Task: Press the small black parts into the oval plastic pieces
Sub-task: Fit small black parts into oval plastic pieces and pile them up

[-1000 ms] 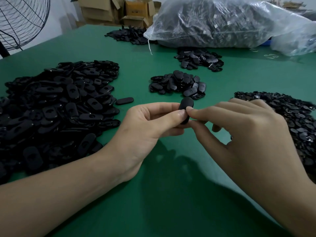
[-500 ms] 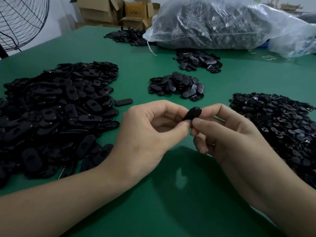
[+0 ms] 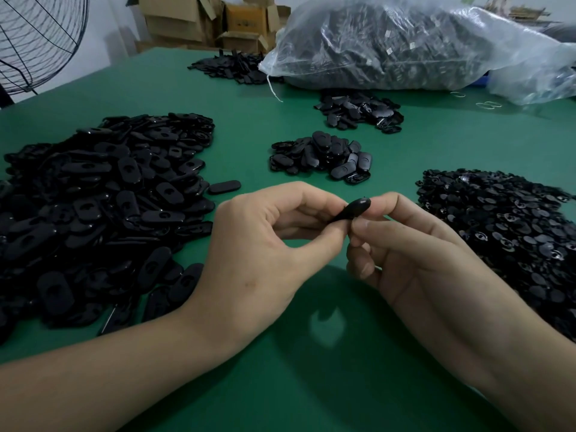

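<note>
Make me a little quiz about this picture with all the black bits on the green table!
1. True or false: the left hand and the right hand pinch one oval piece between them.
2. Where does the biggest pile of oval pieces lie? A) on the left hand's side B) on the right hand's side C) on the floor
3. Fill in the gap: the table has a ___ top.

Key: 1 true; 2 A; 3 green.
</note>
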